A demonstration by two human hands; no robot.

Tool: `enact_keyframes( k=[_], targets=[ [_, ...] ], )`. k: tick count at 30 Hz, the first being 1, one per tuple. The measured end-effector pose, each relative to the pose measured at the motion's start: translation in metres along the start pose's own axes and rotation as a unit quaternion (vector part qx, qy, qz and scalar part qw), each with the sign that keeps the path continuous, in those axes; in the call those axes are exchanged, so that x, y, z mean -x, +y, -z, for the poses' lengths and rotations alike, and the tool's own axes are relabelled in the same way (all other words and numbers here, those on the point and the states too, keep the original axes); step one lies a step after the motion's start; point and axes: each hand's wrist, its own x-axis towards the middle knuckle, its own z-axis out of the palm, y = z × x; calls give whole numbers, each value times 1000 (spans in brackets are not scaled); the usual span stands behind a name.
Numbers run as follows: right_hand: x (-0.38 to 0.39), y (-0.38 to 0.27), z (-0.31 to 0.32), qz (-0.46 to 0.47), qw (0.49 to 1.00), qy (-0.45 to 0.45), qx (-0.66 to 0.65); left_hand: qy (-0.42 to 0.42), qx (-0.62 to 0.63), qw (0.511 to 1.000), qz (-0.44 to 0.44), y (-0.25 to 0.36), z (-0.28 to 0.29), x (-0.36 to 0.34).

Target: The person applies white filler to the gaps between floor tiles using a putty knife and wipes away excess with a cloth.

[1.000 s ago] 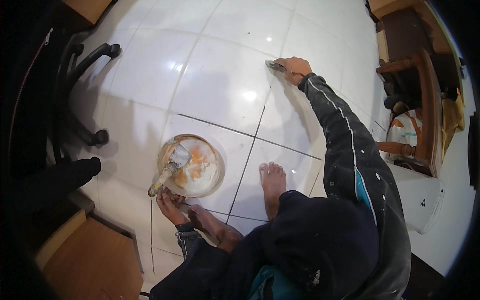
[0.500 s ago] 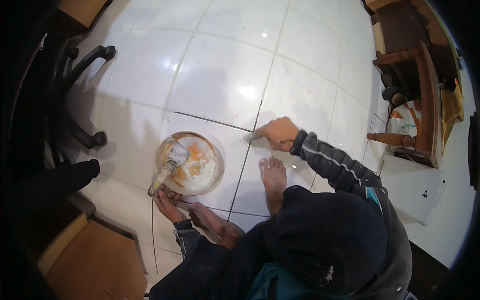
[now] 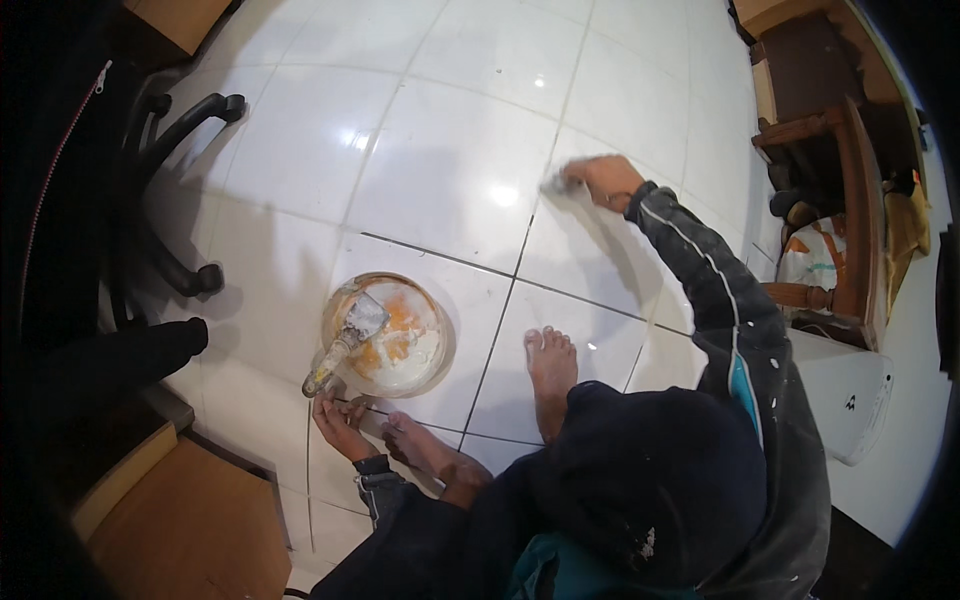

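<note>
On the white tiled floor stands a round bowl (image 3: pixel 440 330) with white powder or paste and orange patches inside. A putty knife (image 3: pixel 345 340) lies across it, its blade coated white and its worn handle over the near left rim. Beside that rim my left hand (image 3: pixel 343 428) has loosely bent fingers, apart, below the handle; whether they touch the bowl is unclear. My right hand (image 3: pixel 608 182) is stretched far forward, closed on a small grey piece (image 3: pixel 554 184) against a tile joint. Motion blur hides what the piece is. Dark joints (image 3: pixel 490 350) run between bowl and right foot.
My bare feet (image 3: pixel 552 375) are close to the bowl. A wheeled chair base (image 3: pixel 165 265) stands at left, above a brown wooden panel (image 3: pixel 190 520). Wooden furniture (image 3: pixel 850 220) lines the right side, with a white box-like object (image 3: pixel 850 400) nearer me.
My right hand has moved forward and to the right along the joint with the grey piece. My left hand stays beside the bowl. The whole view has shifted slightly.
</note>
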Motion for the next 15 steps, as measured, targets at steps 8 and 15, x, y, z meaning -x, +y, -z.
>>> enact_keyframes(
  k=[8,15],
  targets=[
    [-17,33,-37,-19,987,149,-65,-28,-5,999,-46,3,-2,4],
    [-32,40,33,-68,997,1,43,-3,7,1000,-17,6,-6,11]
  ],
)
